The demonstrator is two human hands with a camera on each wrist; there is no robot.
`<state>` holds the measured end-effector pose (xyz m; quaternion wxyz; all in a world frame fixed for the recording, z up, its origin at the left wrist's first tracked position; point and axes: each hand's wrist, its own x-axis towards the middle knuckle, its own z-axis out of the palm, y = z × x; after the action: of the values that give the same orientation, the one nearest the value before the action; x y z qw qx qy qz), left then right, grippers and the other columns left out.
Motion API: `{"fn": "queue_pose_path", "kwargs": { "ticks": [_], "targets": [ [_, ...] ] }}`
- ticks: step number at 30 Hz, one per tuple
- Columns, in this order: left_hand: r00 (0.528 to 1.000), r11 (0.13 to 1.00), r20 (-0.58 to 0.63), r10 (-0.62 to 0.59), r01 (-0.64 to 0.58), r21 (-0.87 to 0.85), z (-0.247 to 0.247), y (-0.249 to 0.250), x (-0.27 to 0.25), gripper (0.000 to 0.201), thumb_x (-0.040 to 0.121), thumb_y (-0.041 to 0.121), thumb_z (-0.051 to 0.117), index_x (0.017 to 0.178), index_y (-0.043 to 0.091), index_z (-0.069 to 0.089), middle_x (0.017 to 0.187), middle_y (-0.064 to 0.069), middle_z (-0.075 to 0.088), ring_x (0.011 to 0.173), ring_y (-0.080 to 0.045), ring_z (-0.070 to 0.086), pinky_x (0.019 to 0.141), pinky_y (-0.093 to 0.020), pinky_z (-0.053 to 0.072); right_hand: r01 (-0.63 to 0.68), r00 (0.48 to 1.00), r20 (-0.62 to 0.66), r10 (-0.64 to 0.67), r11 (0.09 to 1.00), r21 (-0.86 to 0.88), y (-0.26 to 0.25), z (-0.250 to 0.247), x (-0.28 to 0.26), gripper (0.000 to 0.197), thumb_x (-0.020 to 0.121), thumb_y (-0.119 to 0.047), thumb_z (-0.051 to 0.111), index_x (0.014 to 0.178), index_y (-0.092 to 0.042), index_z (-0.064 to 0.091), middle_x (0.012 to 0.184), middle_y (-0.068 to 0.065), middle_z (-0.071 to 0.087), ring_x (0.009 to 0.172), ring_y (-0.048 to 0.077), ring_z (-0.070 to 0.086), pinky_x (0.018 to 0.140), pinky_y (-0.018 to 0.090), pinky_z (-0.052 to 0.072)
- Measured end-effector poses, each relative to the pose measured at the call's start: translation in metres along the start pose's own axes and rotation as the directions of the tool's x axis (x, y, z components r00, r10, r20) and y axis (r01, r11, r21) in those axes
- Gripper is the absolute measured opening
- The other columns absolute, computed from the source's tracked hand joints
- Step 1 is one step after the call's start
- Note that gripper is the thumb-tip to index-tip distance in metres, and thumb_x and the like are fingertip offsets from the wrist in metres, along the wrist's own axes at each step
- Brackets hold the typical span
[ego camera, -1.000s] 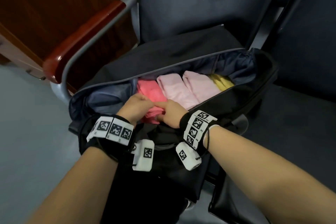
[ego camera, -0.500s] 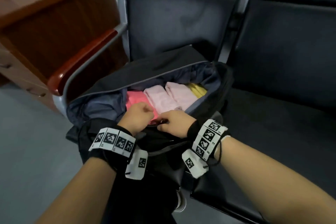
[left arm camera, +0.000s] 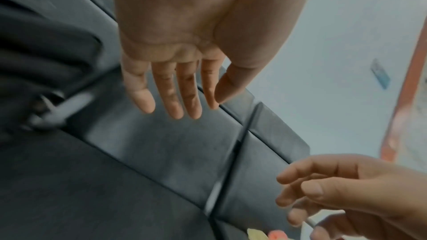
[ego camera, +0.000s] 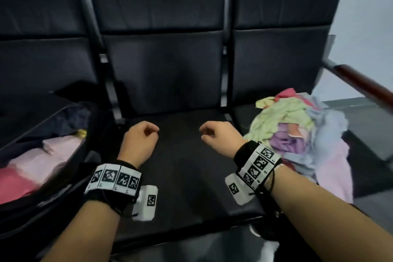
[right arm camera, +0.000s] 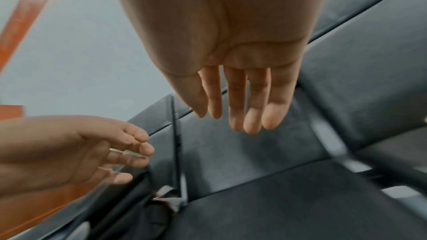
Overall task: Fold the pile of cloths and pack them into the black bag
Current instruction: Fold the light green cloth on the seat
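1. Middle black padded seat (ego camera: 180,144) of the three-seat row: bare, likely kept free as the folding surface.
2. Left hand (ego camera: 139,142) and right hand (ego camera: 221,137): hovering above that seat, fingers loosely curled, holding nothing; seemingly between one cloth and the next.
3. Open black fabric bag (ego camera: 95,134): left of the middle seat, folded pink cloths (ego camera: 42,161) inside, a yellow one beyond.
4. Loose pile of pastel cloths (ego camera: 297,134): right of the middle seat, unfolded, within the right hand's reach.
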<state>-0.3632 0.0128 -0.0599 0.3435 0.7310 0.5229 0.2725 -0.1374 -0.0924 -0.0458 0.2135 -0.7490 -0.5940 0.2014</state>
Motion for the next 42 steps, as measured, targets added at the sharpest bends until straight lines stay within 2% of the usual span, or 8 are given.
{"fn": "queue_pose_path", "kwargs": {
  "ticks": [9, 14, 20, 24, 29, 32, 37, 42],
  "targets": [
    [0.947, 0.993, 0.307, 0.096, -0.07, -0.095, 0.23, 0.11, 0.01, 0.022, 0.088, 0.013, 0.066, 0.082, 0.035, 0.067, 0.089, 0.012, 0.07, 0.086, -0.004, 0.065, 0.074, -0.022, 0.05, -0.264, 0.942, -0.234, 0.243, 0.962, -0.065, 0.217, -0.085, -0.051, 0.04, 0.089, -0.009, 0.057, 0.127, -0.016, 0.062, 0.133, 0.004, 0.057, 0.124, 0.024, 0.047, 0.103, 0.031, 0.034],
    [0.903, 0.998, 0.426, 0.058, -0.063, -0.001, 0.3, 0.124, 0.019, 0.025, 0.085, 0.012, 0.064, 0.086, 0.036, 0.068, 0.106, 0.005, 0.069, 0.099, -0.015, 0.064, 0.084, -0.029, 0.049, -0.194, 0.97, -0.161, 0.18, 0.978, -0.075, 0.253, -0.092, -0.03, 0.044, 0.092, -0.004, 0.054, 0.135, -0.013, 0.056, 0.137, 0.003, 0.054, 0.123, 0.025, 0.049, 0.107, 0.034, 0.036],
    [0.811, 0.986, 0.583, 0.048, -0.133, 0.104, 0.351, 0.114, 0.021, 0.041, 0.086, 0.007, 0.062, 0.124, 0.021, 0.069, 0.143, 0.002, 0.049, 0.135, -0.021, 0.045, 0.116, -0.032, 0.032, -0.218, 0.968, -0.136, 0.213, 0.976, -0.025, 0.271, -0.078, -0.009, 0.049, 0.092, -0.008, 0.055, 0.139, -0.02, 0.052, 0.139, -0.002, 0.054, 0.125, 0.017, 0.051, 0.109, 0.026, 0.032],
    [0.883, 0.983, 0.456, 0.107, -0.162, 0.083, 0.351, 0.112, 0.025, 0.04, 0.089, 0.006, 0.059, 0.129, 0.014, 0.063, 0.135, 0.002, 0.054, 0.129, -0.021, 0.049, 0.111, -0.034, 0.038, -0.229, 0.966, -0.111, 0.233, 0.972, 0.053, 0.279, -0.074, -0.008, 0.046, 0.091, -0.007, 0.055, 0.136, -0.016, 0.056, 0.136, 0.007, 0.055, 0.124, 0.021, 0.051, 0.096, 0.016, 0.03],
    [0.994, 0.983, 0.086, 0.065, -0.049, -0.177, 0.315, 0.127, 0.031, 0.02, 0.088, 0.011, 0.068, 0.082, 0.028, 0.061, 0.097, 0.011, 0.064, 0.096, -0.01, 0.062, 0.083, -0.027, 0.048, -0.193, 0.961, -0.159, 0.228, 0.959, 0.208, 0.269, -0.079, -0.005, 0.044, 0.09, -0.01, 0.058, 0.133, -0.016, 0.057, 0.117, 0.004, 0.064, 0.089, 0.008, 0.055, 0.091, 0.02, 0.041],
    [0.986, 0.953, 0.062, 0.157, -0.135, -0.27, 0.28, 0.142, 0.029, 0.026, 0.086, 0.002, 0.064, 0.077, 0.026, 0.06, 0.086, 0.014, 0.064, 0.083, -0.001, 0.06, 0.075, -0.02, 0.047, -0.034, 0.94, -0.32, 0.12, 0.965, 0.262, 0.24, -0.088, -0.004, 0.044, 0.089, -0.016, 0.063, 0.133, -0.023, 0.057, 0.107, -0.004, 0.057, 0.081, 0.001, 0.049, 0.092, 0.032, 0.048],
    [0.877, 0.875, 0.146, 0.458, -0.416, -0.248, 0.206, 0.164, 0.011, 0.043, 0.08, -0.015, 0.05, 0.082, 0.025, 0.063, 0.091, 0.01, 0.065, 0.092, -0.01, 0.062, 0.077, -0.013, 0.045, 0.274, 0.923, -0.314, -0.221, 0.953, 0.133, 0.173, -0.101, -0.004, 0.042, 0.088, -0.017, 0.07, 0.128, -0.025, 0.062, 0.131, -0.001, 0.05, 0.125, 0.014, 0.045, 0.109, 0.027, 0.034],
    [0.836, 0.835, 0.097, 0.541, -0.519, -0.182, 0.13, 0.155, -0.013, 0.039, 0.087, -0.009, 0.056, 0.091, 0.028, 0.065, 0.092, 0.014, 0.066, 0.087, -0.008, 0.063, 0.073, -0.008, 0.042, 0.356, 0.911, -0.292, -0.291, 0.912, 0.203, 0.106, -0.099, -0.016, 0.007, 0.085, -0.016, 0.071, 0.089, -0.018, 0.065, 0.084, -0.009, 0.063, 0.081, 0.007, 0.059, 0.072, 0.03, 0.048]
  ]
}}
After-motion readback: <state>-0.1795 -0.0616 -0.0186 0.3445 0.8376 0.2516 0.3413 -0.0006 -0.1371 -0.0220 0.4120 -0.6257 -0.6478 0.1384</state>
